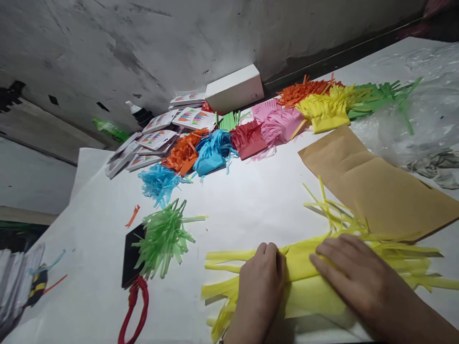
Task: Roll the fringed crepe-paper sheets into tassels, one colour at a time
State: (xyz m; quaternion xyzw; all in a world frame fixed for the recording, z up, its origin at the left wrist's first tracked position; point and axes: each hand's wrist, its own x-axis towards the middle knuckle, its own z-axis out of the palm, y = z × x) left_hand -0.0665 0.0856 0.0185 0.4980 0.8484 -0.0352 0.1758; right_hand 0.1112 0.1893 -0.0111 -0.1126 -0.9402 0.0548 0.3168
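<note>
A sheet of yellow tissue paper (304,294) with fringed ends lies before me, with a folded band along its upper part. My left hand (260,282) is closed on the left part of the band, its fingers curled. Farther right, my right hand (353,272) rests with flat fingers on the same band, thumb apart from the fingers. Yellow strips stick out on both sides and above the right hand. The paper's underside is hidden.
Across the white table (247,210) lie a brown paper sheet (380,186), a green fringe bundle (165,239) over a black phone-like object (132,253) with a red cord (143,301), coloured fringe bundles (215,153), printed packs (156,139), a white box (234,90) and clear plastic (426,110).
</note>
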